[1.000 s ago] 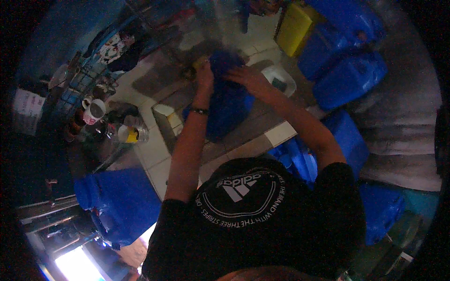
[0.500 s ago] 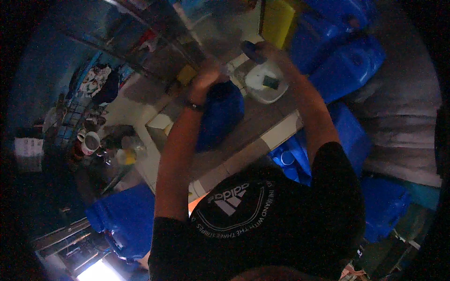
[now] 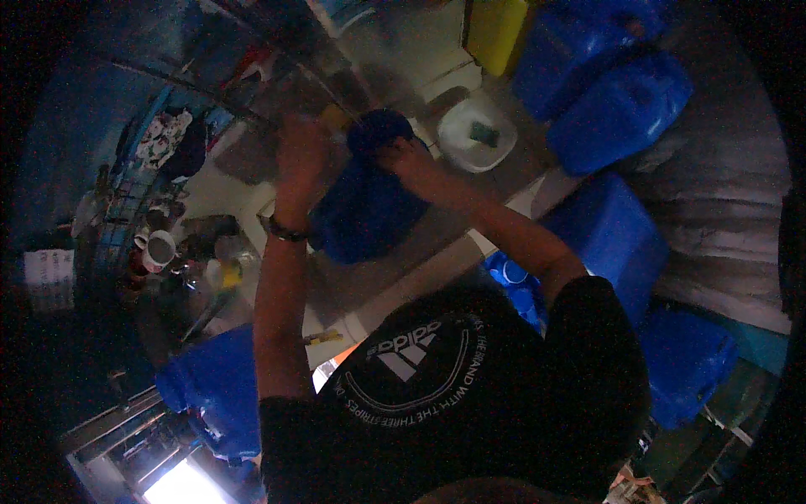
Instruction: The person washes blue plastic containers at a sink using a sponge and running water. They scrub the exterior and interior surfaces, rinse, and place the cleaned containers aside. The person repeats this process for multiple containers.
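Note:
My right hand (image 3: 410, 168) is at the near rim of a dark blue round piece (image 3: 374, 128), its fingers bent against it; whether this is a lid or a shallow bowl I cannot tell. Just below it, on the tiled counter, stands a larger blue plastic container (image 3: 365, 218), partly covered by the piece and my hand. My left hand (image 3: 302, 155) is smeared by motion to the left of the container, so its fingers do not show clearly. A dark band circles my left wrist.
A white basin (image 3: 457, 139) with a green sponge (image 3: 483, 133) in it stands right of my right hand. Big blue jerrycans (image 3: 621, 113) and a yellow container (image 3: 495, 38) line the right side. Cups (image 3: 158, 250) and a wire rack crowd the left. The counter edge runs before me.
My right hand has come left and nearer from above the white basin, bringing the dark round piece to the blue container. My left hand has moved left, off the container's top.

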A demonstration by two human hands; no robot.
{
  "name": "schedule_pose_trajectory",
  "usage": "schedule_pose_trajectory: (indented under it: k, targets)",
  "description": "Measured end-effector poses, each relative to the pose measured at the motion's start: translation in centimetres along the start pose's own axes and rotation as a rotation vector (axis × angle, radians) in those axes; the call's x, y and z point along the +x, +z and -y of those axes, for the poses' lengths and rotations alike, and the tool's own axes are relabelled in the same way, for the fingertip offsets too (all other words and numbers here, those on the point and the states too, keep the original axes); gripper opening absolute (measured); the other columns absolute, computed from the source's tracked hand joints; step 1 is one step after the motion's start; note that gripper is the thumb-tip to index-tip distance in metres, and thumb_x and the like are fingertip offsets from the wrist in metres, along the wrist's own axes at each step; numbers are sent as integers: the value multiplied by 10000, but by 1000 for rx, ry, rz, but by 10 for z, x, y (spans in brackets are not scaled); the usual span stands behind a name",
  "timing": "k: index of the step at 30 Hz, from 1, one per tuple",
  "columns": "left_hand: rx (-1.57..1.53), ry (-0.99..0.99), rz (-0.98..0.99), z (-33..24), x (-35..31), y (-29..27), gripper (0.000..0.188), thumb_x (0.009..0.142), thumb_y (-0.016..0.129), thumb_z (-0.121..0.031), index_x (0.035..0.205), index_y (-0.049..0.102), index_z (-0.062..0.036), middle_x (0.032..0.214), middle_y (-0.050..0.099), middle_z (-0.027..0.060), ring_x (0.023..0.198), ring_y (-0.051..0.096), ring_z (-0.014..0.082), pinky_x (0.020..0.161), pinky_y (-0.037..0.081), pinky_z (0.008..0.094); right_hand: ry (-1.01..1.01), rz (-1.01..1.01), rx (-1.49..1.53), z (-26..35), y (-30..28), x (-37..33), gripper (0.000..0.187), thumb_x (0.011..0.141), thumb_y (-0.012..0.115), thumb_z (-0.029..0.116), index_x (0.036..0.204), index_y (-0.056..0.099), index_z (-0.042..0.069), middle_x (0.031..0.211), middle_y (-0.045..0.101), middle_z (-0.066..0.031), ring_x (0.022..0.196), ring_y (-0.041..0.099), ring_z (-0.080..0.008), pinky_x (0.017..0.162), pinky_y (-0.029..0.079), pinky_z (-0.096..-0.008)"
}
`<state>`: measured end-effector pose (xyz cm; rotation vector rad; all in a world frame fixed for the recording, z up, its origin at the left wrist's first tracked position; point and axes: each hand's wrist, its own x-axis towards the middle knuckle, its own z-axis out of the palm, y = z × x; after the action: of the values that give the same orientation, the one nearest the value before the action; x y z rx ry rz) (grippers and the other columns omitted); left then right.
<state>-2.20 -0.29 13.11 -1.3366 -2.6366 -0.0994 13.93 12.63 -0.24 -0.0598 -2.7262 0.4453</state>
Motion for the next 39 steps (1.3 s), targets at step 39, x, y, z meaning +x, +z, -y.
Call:
schedule_pose_trajectory:
  k: [39]
  targets:
    - [-730, 314, -11, -64, 43, 47, 448, 869, 607, -414, 1116, 535, -47, 1094, 601, 140, 986, 591, 311, 824, 471, 413, 529, -211, 116, -137, -136, -134, 244, 791, 629, 181, 1009, 683, 88, 887, 670, -178, 789, 650, -333, 734, 515, -421]
